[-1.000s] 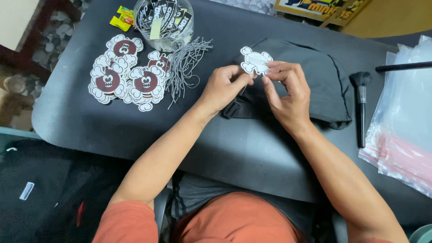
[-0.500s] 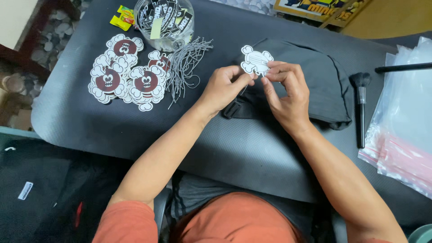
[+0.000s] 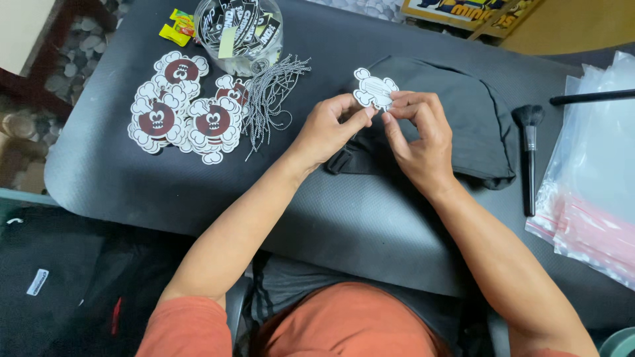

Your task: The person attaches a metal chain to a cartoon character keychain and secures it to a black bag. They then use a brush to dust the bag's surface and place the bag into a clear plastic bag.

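My left hand (image 3: 329, 129) and right hand (image 3: 417, 135) pinch the white cloud-shaped tag (image 3: 374, 88); each grip narrow, fingertips only; I steady it over the dark cloth (image 3: 463, 119).

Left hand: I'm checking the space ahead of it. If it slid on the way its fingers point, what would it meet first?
The left hand points up-right at the white tag it pinches; beyond that, probably the dark folded garment, though height is unclear.

The cloud-shaped tag (image 3: 374, 89) is white with a dark outline. The pile of tags (image 3: 185, 112) shows dark red circles with white cartoon faces. The garment (image 3: 456, 119) is dark grey, the mat (image 3: 119, 178) charcoal, the candy wrappers (image 3: 177, 25) yellow, the shirt (image 3: 344, 324) orange.
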